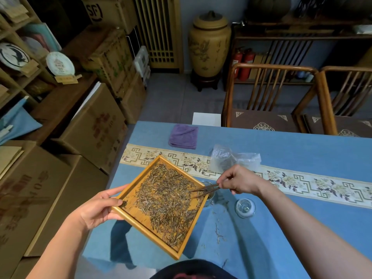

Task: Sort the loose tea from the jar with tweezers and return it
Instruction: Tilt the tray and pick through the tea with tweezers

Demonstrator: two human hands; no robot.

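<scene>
A square wooden tray (141,223) is held tilted above the table's left edge, spread with loose tea (167,200) of thin brown and pale leaves. My left hand (98,208) grips the tray's left corner, thumb on the rim. My right hand (239,181) holds dark tweezers (203,191), whose tips reach into the tea near the tray's right corner. A clear glass jar (209,195) stands on the table, mostly hidden behind that corner. Its glass lid (245,208) lies to the right.
The table has a blue cloth (281,228) with a patterned runner (302,183). A crumpled plastic bag (227,158) and a folded purple towel (183,136) lie further back. A few stray leaves (218,234) dot the cloth. Cardboard boxes (88,129) stand left; wooden chairs (267,101) stand beyond.
</scene>
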